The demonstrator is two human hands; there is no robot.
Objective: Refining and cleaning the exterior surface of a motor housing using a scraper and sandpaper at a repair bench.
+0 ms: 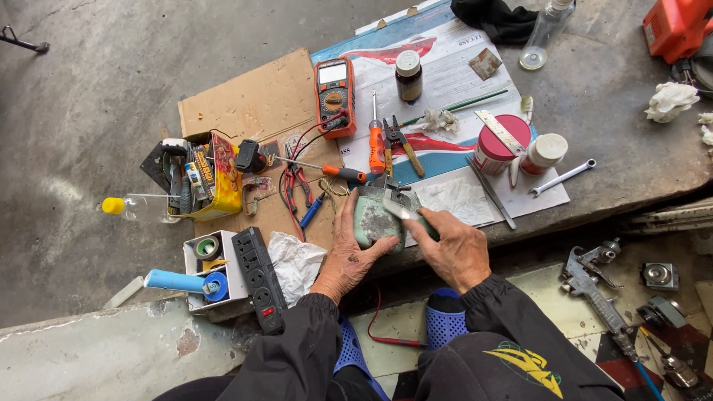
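Note:
My left hand cups a worn green device casing on the edge of the work surface. My right hand grips a thin flat metal blade and presses its tip against the top of the casing. Both sleeves are black. Just behind the casing lie an orange-handled screwdriver, another orange screwdriver, pliers and red-handled cutters.
An orange multimeter sits on cardboard. A yellow tin of tools, a black power strip, a box with tape rolls, jars, a wrench and a brown bottle surround the spot. Blue sandals are below.

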